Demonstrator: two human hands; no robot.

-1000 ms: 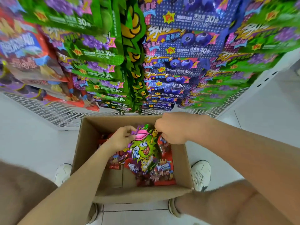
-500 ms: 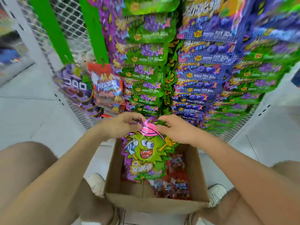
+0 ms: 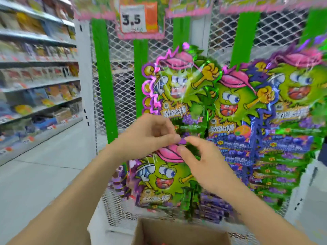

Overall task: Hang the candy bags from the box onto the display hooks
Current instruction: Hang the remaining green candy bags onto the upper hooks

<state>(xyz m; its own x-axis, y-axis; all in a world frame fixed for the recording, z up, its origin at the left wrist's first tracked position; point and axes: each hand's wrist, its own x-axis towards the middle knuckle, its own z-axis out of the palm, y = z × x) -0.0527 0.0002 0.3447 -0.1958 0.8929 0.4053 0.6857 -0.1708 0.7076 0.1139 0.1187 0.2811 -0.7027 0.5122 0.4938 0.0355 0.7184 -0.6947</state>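
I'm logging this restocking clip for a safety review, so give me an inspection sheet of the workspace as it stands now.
Surface: wire mesh display rack with green strips; pale tiled floor below.
Job's things: one candy bag with a green cartoon face held up by its top edge in front of the rack; hanging candy bags of the same design at upper right; open cardboard box at the bottom edge, contents hardly visible.
Clutter: nothing seen.
Grippers: left hand and right hand both pinch the bag's top.
Cables: nothing seen.
Surroundings: stocked store shelves at left, blurred; price sign reading 3.5 above.
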